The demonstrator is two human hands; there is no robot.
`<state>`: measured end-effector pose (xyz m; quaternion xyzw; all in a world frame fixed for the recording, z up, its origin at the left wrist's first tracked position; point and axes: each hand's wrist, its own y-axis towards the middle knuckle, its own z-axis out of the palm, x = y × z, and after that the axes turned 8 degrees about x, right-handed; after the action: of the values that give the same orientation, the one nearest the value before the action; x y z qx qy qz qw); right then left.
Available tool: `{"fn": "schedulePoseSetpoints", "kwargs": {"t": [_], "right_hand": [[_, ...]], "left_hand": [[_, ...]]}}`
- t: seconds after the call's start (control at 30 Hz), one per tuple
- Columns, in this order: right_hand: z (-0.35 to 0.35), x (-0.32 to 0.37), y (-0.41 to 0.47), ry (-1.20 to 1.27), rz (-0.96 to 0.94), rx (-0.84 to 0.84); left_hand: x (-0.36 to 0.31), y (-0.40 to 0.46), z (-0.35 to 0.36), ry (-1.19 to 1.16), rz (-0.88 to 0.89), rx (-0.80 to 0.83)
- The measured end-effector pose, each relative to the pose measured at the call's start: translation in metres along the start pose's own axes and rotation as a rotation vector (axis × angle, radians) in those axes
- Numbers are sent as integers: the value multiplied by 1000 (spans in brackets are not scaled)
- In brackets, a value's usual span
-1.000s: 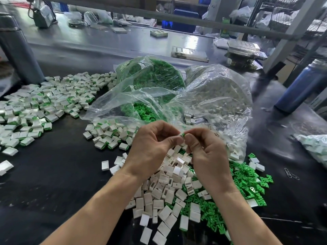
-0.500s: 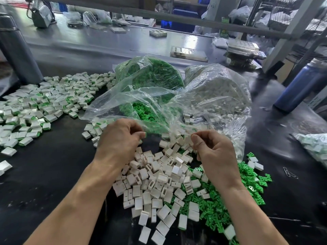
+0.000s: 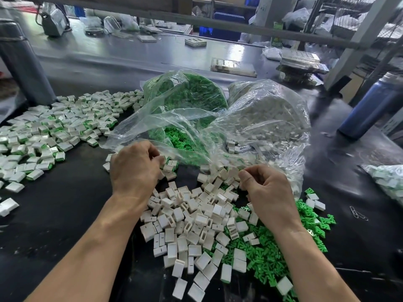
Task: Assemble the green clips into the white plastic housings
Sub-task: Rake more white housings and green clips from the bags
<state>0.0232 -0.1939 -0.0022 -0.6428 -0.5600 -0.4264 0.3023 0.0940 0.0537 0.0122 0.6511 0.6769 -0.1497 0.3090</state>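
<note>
Nearest me, at six o'clock, loose white housings (image 3: 192, 227) lie heaped on the black table (image 3: 54, 214), with green clips (image 3: 268, 258) spread at four o'clock. My right hand (image 3: 268, 192) is curled above that heap; whether it pinches anything I cannot tell. My left hand (image 3: 135, 168), at eleven o'clock, is curled, knuckles up, its fingertips hidden among assembled pieces (image 3: 171, 166). Beyond, at twelve, sit two clear bags (image 3: 250, 127). Finished housings (image 3: 54, 131) cover ten o'clock.

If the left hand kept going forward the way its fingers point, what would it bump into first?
Probably the small finished pieces right at the left hand's fingertips, then the clear bag of green clips behind them. Depth is hard to judge.
</note>
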Motion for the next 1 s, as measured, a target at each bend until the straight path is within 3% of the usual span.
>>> {"fn": "schedulePoseSetpoints", "kwargs": {"t": [0.3, 0.5, 0.63, 0.77, 1.0], "right_hand": [[-8, 1, -1, -118, 37, 27], [-17, 0, 2, -262, 133, 116], [-15, 3, -1, -297, 77, 194], [-4, 9, -1, -399, -79, 237], [-1, 8, 1, -511, -44, 227]], "left_hand": [[-5, -5, 0, -36, 74, 9], [-16, -18, 13, -145, 272, 336], [-20, -21, 24, -17, 324, 533], [-20, -22, 31, 46, 343, 536], [-17, -20, 28, -45, 301, 550]]}}
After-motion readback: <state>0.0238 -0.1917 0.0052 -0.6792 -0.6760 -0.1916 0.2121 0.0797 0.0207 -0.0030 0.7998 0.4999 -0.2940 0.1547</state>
